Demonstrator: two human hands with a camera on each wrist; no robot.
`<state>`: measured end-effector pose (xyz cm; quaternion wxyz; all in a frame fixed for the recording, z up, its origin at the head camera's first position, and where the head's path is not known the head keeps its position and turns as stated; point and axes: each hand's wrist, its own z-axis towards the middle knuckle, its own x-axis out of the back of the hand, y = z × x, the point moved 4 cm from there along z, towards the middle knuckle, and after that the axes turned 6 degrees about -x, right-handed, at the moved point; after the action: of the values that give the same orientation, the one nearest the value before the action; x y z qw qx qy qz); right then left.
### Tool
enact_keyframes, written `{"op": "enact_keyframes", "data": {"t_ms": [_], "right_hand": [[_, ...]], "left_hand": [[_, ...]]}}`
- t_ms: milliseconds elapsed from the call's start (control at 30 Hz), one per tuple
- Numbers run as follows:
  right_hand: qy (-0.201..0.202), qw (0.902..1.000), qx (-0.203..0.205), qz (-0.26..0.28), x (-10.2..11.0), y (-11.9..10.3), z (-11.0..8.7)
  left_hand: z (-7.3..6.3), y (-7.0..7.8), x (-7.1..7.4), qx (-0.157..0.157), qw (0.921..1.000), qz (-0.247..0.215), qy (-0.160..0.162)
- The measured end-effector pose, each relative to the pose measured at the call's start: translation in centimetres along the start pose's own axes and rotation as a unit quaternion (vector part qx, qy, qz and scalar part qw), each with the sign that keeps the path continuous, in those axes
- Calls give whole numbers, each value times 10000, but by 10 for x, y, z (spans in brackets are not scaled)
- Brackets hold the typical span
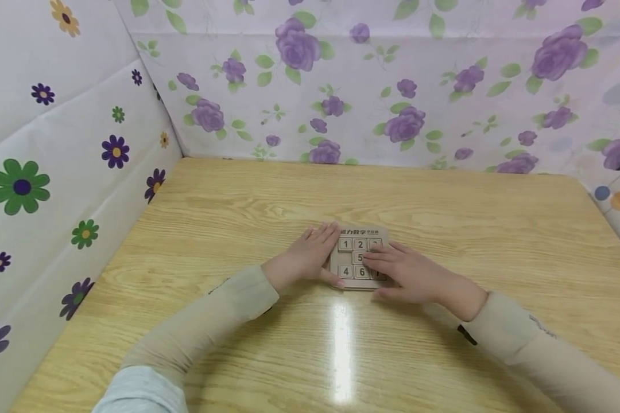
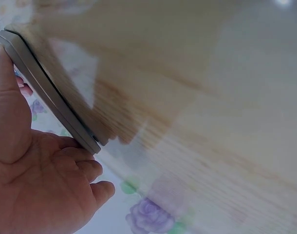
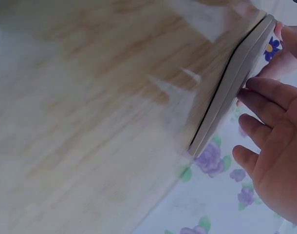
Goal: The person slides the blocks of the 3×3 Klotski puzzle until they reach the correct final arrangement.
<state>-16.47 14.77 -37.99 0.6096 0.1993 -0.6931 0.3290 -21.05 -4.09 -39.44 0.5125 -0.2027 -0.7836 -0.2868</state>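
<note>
A square number slide puzzle [image 1: 348,283] lies flat on the table, its top strip printed with dark characters. Its tiles show 1, 2 and a partly covered 3 above, 5 in the middle row, and 4, 6 and 7 below. The left middle slot has no tile. My left hand [image 1: 310,257] holds the puzzle's left side, thumb at the lower left corner and fingers along the upper left edge. Over the right side reaches my right hand [image 1: 410,274], fingers extended, fingertips on the tile right of the 5. That tile's face is hidden under them.
The wood-grain table [image 1: 268,195] reflects a bright streak of light in front of the puzzle. A flowered cloth [image 1: 330,74] hangs behind its back edge, and another flower-patterned cloth [image 1: 57,143] covers the left side.
</note>
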Motion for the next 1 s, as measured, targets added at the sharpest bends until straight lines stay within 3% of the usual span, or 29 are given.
{"op": "enact_keyframes", "data": {"t_ms": [367, 767, 1000], "right_hand": [[-305, 9994, 56, 156, -2, -16, 13], [-322, 9993, 171, -49, 1, -20, -15], [-225, 9997, 121, -11, -1, -16, -13]], "left_hand": [[0, 2, -3, -8, 10000, 5, -29], [1, 0, 1, -3, 10000, 83, 34], [1, 0, -1, -3, 10000, 31, 52]]}}
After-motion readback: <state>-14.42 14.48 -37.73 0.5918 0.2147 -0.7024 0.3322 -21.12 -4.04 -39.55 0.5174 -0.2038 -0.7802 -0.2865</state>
